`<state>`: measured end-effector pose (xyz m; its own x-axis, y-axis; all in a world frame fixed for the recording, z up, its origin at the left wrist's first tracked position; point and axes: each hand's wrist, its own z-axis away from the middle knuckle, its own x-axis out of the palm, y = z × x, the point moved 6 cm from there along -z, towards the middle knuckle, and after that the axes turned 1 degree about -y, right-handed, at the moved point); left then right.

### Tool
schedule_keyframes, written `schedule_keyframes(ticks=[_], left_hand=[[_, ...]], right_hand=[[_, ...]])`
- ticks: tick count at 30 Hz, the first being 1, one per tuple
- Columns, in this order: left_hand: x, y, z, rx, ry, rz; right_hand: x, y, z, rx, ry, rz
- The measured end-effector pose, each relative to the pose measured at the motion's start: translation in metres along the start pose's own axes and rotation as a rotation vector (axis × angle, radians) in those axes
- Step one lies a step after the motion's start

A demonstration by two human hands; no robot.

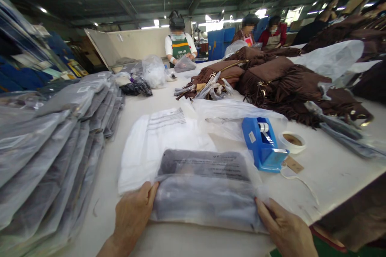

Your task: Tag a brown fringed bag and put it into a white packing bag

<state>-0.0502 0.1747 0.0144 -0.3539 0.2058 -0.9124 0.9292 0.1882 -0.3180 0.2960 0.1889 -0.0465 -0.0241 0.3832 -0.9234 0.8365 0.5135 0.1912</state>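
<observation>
A flat, dark, roughly rectangular item in a frosted translucent plastic bag (208, 200) lies on the white, smooth worktop (104, 200), directly in front of the person. The left hand (135, 209) pinches the bag's left edge between thumb and bent fingers; the right hand (285, 225) grips its lower right corner, thumb on top, the other fingers partly hidden beneath. The plastic is wrinkled and cloudy across the near half, blurring the item inside, while the far half shows darker under lines of small black print too soft to read.

Just beyond, partly covered by the bag, lies a fanned pile of thin white plastic sheets (138, 144) with more printing. To its right stands an angular, glossy blue tape dispenser (262, 146), with a ring-shaped roll of pale tape (292, 142) just beside it. A small brown card tag (293, 164) lies near the dispenser's base, by a thin white cord (304, 188).

Along the left, grey items in dull, creased plastic (48, 164) overlap in a tall stack, cut off by the frame's edge. Farther right, soft brown fringed bags (271, 80) with gold-coloured metal fittings are heaped so closely that single shapes are hard to separate. Across the worktop, a person in a green apron (180, 48) handles a plastic-wrapped item (185, 64), its contents unclear.
</observation>
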Motion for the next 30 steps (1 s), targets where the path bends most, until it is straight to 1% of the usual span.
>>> schedule_keyframes(ticks=[2,3,4,5,6,7,8,10,11,12,13,14,16,17,19,21,23,26,28,30], left_hand=[[-0.014,0.004,0.001,0.077,0.292,-0.024],[-0.019,0.006,0.002,0.13,0.416,-0.015],[-0.023,0.009,0.002,0.206,0.5,0.003],[-0.025,0.011,0.002,0.303,0.55,0.031],[-0.026,0.014,0.0,0.423,0.557,0.068],[-0.025,0.018,-0.001,0.562,0.53,0.11],[-0.025,0.022,-0.003,0.704,0.477,0.153],[-0.024,0.028,-0.007,0.936,0.328,0.227],[-0.025,0.031,-0.009,1.015,0.233,0.257],[-0.027,0.034,-0.012,1.054,0.133,0.288],[-0.031,0.037,-0.016,1.047,0.036,0.324],[-0.035,0.042,-0.02,0.997,-0.062,0.357],[-0.043,0.055,-0.028,0.809,-0.225,0.382],[-0.047,0.064,-0.031,0.695,-0.282,0.358],[-0.053,0.084,-0.033,0.523,-0.325,0.273],[-0.056,0.104,-0.036,0.417,-0.318,0.183],[-0.056,0.12,-0.038,0.371,-0.306,0.125],[-0.052,0.13,-0.041,0.359,-0.262,0.095],[-0.05,0.129,-0.042,0.355,-0.153,0.114],[-0.051,0.128,-0.041,0.392,0.025,0.204]], right_hand=[[0.003,0.0,-0.001,0.009,-0.022,0.041],[0.004,-0.001,-0.001,0.024,-0.039,0.034],[0.005,0.0,-0.001,0.054,-0.058,0.017],[0.006,0.0,-0.001,0.098,-0.079,-0.005],[0.006,0.001,-0.002,0.152,-0.098,-0.026],[0.006,0.001,-0.002,0.212,-0.113,-0.046],[0.005,0.001,-0.002,0.271,-0.12,-0.066],[0.002,0.001,-0.003,0.37,-0.112,-0.108],[0.0,0.001,-0.004,0.4,-0.105,-0.133],[-0.002,0.001,-0.005,0.424,-0.099,-0.157],[-0.003,0.001,-0.005,0.442,-0.094,-0.181],[-0.004,0.001,-0.006,0.449,-0.095,-0.209],[-0.005,0.002,-0.009,0.452,-0.108,-0.277],[-0.006,0.003,-0.01,0.461,-0.115,-0.307],[-0.007,0.007,-0.011,0.493,-0.127,-0.343],[-0.007,0.01,-0.011,0.511,-0.139,-0.366],[-0.007,0.012,-0.012,0.486,-0.156,-0.402],[-0.006,0.016,-0.012,0.463,-0.163,-0.415],[-0.006,0.016,-0.01,0.485,-0.149,-0.39],[-0.007,0.014,-0.008,0.513,-0.119,-0.348]])
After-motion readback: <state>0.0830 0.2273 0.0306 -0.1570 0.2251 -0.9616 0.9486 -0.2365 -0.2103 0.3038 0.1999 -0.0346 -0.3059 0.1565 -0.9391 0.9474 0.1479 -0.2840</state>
